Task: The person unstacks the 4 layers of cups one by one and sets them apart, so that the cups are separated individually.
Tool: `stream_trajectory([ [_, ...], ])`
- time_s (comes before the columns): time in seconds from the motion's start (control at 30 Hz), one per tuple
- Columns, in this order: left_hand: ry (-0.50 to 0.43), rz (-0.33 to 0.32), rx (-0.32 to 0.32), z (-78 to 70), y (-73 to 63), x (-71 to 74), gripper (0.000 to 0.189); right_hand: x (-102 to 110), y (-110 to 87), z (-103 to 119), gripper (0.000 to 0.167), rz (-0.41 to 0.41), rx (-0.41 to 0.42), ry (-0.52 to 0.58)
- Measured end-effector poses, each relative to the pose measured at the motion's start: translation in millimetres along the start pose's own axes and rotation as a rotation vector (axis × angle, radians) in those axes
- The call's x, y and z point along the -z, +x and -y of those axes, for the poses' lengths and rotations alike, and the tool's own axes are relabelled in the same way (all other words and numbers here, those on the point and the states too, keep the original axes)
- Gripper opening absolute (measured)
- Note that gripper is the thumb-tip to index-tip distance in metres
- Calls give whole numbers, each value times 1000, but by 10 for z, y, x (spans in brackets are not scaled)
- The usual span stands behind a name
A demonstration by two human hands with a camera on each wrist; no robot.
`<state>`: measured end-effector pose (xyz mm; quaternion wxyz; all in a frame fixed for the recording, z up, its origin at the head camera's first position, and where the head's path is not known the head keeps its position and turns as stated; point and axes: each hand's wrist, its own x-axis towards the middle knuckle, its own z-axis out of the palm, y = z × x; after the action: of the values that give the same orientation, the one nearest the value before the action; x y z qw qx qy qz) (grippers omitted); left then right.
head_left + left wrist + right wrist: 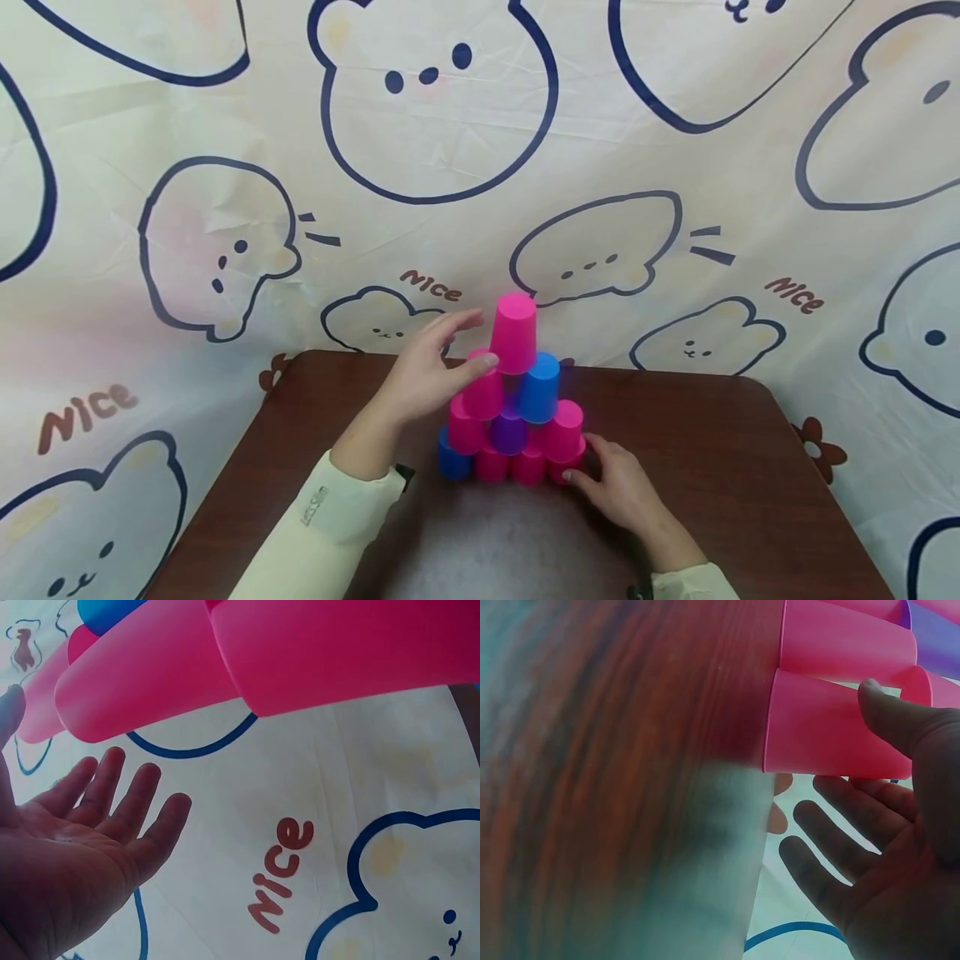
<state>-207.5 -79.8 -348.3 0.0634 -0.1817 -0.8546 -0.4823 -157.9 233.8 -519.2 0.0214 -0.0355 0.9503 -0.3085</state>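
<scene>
Ten upturned cups (509, 431) tower midway between the table's (697, 450) side edges, insides hidden: seven pink, two blue, one purple! Left hand (429, 369) high, right hand (622, 483) low, both unclenched beside them!

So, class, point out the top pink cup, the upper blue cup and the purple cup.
Top pink cup (513, 335), head view: middle of its side.
Upper blue cup (540, 389), head view: middle of its side.
Purple cup (509, 433), head view: its side.
</scene>
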Motion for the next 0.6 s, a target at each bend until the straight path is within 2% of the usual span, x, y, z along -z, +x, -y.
stream_trajectory([
  [0.27,18,1,34,-90,106,-75,74,-10,10,-7,69,2,2,-20],
  [0.6,5,33,18,-156,175,-105,77,-11,10,27,68,0,-19,-70],
])
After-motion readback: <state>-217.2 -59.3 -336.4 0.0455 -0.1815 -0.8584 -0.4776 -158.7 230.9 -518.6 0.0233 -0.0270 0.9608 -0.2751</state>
